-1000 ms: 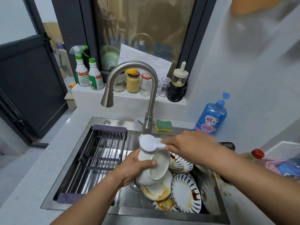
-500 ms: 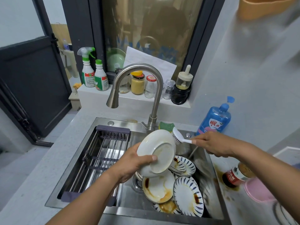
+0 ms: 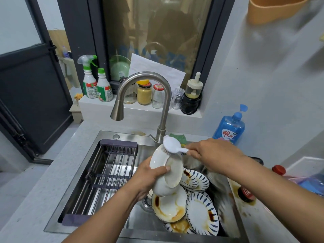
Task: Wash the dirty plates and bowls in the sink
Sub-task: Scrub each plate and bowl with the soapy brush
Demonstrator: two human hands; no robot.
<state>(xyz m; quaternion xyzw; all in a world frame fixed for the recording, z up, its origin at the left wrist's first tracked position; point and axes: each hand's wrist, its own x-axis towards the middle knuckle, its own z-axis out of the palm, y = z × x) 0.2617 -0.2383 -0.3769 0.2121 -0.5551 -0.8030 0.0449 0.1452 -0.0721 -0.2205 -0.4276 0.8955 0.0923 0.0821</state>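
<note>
Scrubbing a white bowl (image 3: 165, 170) above the sink (image 3: 122, 135), a person tilts it on its side in the left hand (image 3: 149, 180), thumb hooked over the rim and fingers (image 3: 164, 168) curled round the outside. The right hand (image 3: 214, 155) has its fingers wrapped tight on the handle of a white brush (image 3: 172, 145), whose bristles press against the bowl's upper rim.

Below the bowl, in the right half of the sink, lie a white plate (image 3: 169, 207) smeared with brown sauce, a blue-striped plate (image 3: 201, 213) and smaller striped dishes (image 3: 195, 179), overlapping one another. A metal drying rack (image 3: 105, 172) spans the left half. The curved steel tap (image 3: 145, 79) rises just behind the bowl, with a green sponge (image 3: 179, 137) beside its base.

On the bench (image 3: 43, 190) to the right stands a blue soap bottle (image 3: 229, 130); its label carries red Chinese characters and a small bird. A dark jar (image 3: 246, 194) with a red label, its wording blurred, sits in a brown stain near the right forearm. Two green-capped cleaner bottles (image 3: 97, 85) and several jars (image 3: 150, 93) line the window sill (image 3: 98, 106); their print is too small to read.
</note>
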